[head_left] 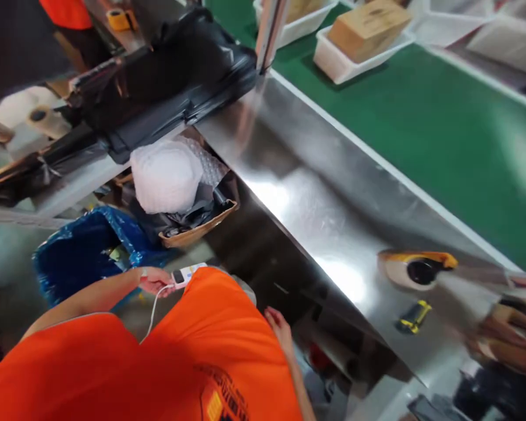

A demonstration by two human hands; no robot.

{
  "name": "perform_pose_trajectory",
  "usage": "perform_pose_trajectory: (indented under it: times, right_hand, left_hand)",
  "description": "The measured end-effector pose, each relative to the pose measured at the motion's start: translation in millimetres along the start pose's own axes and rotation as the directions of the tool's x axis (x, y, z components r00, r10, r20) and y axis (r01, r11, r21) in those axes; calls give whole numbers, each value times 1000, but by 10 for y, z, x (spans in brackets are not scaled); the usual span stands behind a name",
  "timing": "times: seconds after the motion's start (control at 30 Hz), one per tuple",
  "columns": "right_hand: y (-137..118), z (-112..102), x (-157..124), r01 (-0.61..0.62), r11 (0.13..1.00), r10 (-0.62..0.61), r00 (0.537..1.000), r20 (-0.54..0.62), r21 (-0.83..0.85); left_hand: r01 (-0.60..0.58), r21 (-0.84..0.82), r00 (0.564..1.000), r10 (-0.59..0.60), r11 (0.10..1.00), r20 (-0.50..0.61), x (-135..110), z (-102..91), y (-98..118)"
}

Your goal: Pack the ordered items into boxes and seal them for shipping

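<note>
At waist level, my left hand (pixel 156 281) is closed around a small white device (pixel 188 275) with a dark little screen and a white cable (pixel 154 313) hanging from it. Part of the device is hidden by the orange shirt (pixel 228 327). My right hand (pixel 280 325) hangs beside the shirt, its fingers loosely stretched with nothing seen in them. It is below the edge of the metal table (pixel 315 204). On that table lie a tape dispenser (pixel 416 270) with an orange-yellow handle and a small black-and-yellow tool (pixel 414 317).
A green conveyor belt (pixel 438 146) runs behind the metal table, carrying a white tray (pixel 346 67) with a brown box (pixel 368 28). To the left stand a blue-lined bin (pixel 79 257), a bubble wrap roll (pixel 166 175) in a carton and black plastic sheeting (pixel 166 82).
</note>
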State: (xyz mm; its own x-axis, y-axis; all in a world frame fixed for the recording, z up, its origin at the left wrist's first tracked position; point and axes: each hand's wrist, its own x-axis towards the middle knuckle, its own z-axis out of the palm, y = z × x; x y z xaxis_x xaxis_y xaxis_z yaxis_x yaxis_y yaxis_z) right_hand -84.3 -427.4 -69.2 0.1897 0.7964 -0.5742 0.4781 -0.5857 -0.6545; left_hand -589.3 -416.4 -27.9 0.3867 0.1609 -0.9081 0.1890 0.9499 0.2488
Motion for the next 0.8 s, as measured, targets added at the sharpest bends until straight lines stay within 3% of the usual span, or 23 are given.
perform_pose_trajectory:
  times: [0.07, 0.1, 0.2, 0.27, 0.33, 0.47, 0.6, 0.7, 0.8]
  right_hand:
    - [-389, -241, 454, 131, 991, -127, 979, 162, -19]
    - [-632, -321, 638, 251, 967, -233, 934, 270, -35]
    - [-1367, -326, 962, 552, 829, -421, 724, 547, -93]
    - [-1701, -150, 1020, 675, 731, -436, 576, 691, -102]
    - [-1844, 81, 1013, 748, 651, -398, 480, 782, -128]
    - [-1757, 385, 1015, 793, 567, -202, 395, 896, -222]
    - [-1658, 363, 1176, 793, 584, -127, 302, 945, -175]
    - [-1714, 266, 1333, 776, 605, -120, 306, 944, -175]
    - [-1826, 225, 1462, 757, 633, -145, 318, 937, -159]
  left_hand:
    - [53, -41, 996, -50, 998, 74, 249, 48, 50]
    - [65, -49, 992, -59, 997, 110, 370, 99, 90]
    - [57, -65, 979, -43, 996, 197, 639, 348, 178]
    - [4, -83, 970, 16, 997, 242, 743, 552, 199]
    - [-47, -104, 961, 74, 993, 266, 818, 739, 229]
    - [-56, -121, 967, 84, 991, 241, 972, 954, 400]
    - [27, -86, 979, -9, 996, 205, 1091, 954, 563]
    - [13, -125, 992, 3, 992, 130, 1122, 914, 571]
    - [-116, -195, 993, 121, 974, 14, 1139, 909, 555]
